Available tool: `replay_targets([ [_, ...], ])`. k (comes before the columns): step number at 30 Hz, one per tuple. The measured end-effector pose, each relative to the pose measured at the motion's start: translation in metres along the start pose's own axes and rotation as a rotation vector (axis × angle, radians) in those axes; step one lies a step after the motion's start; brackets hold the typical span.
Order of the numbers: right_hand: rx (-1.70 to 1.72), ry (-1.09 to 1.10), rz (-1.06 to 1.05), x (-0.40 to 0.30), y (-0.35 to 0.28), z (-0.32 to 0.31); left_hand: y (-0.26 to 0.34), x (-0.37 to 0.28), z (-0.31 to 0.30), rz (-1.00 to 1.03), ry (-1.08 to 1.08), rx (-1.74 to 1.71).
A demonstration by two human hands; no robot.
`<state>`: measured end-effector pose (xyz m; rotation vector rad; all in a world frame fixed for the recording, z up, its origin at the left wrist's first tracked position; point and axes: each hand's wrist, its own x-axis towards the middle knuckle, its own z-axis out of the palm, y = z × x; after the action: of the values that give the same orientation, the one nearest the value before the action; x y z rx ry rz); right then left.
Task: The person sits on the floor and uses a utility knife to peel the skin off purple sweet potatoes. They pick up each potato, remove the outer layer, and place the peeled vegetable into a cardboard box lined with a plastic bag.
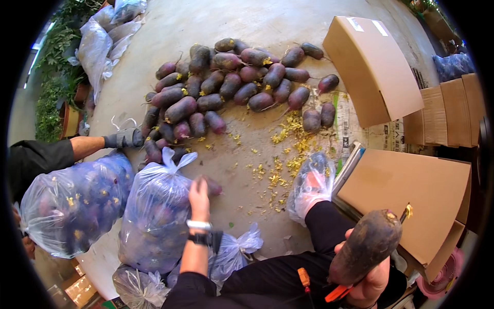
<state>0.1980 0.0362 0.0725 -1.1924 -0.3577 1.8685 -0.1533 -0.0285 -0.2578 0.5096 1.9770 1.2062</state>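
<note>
My left hand (199, 195), with a white band and a dark strap at the wrist, is at the right side of a tied, filled clear plastic bag (156, 216). Its blurred fingers are around the end of a purple-skinned root vegetable (213, 187), partly hidden. My right hand (372, 284) grips a larger dark root vegetable (366, 245), tilted, its trimmed crown upward. Below that root, an orange handle (337, 293) shows in the same hand. Past the crown sticks a thin dark tip with a yellow scrap on it. Another orange-handled tool (304, 278) is over my black trousers.
Purple roots (231, 85) lie piled ahead, with yellow leaf scraps (278, 170) on the floor. A co-worker's gloved hand (125, 138) touches the pile's left edge beside another filled bag (81, 204). Cardboard boxes (405, 193) stand right. My plastic-covered foot (312, 183) is mid-floor.
</note>
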Motion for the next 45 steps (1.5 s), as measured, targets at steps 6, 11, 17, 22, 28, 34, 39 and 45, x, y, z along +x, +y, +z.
replay_targets([
  [6, -0.028, -0.021, -0.122, 0.003, 0.012, -0.003, -0.067, -0.053, 0.011, -0.254, 0.228, 0.176],
  [11, -0.002, -0.008, -0.159, 0.004, 0.015, 0.001, -0.070, 0.024, 0.048, -0.465, 0.741, -0.188],
  [17, -0.037, -0.029, 0.043, -0.005, 0.001, -0.021, 0.004, 0.064, 0.094, -0.165, 0.319, -0.507],
  [22, 0.014, -0.032, -0.058, 0.003, 0.007, -0.009, 0.060, 0.156, 0.128, -0.036, 0.245, -0.064],
  [28, 0.000, 0.025, 0.023, 0.000, 0.002, -0.005, 0.083, 0.161, 0.148, -0.302, 0.204, 0.387],
  [34, -0.007, 0.014, 0.025, 0.003, 0.001, 0.001, 0.069, 0.156, 0.140, -0.101, -0.038, -0.482],
  [39, -0.047, 0.045, 0.030, 0.006, 0.001, 0.009, 0.130, 0.189, 0.154, -0.037, -0.043, -0.695],
  [45, -0.010, 0.067, 0.001, 0.009, -0.003, 0.014, 0.188, 0.255, 0.145, -0.258, 0.094, -0.614],
])
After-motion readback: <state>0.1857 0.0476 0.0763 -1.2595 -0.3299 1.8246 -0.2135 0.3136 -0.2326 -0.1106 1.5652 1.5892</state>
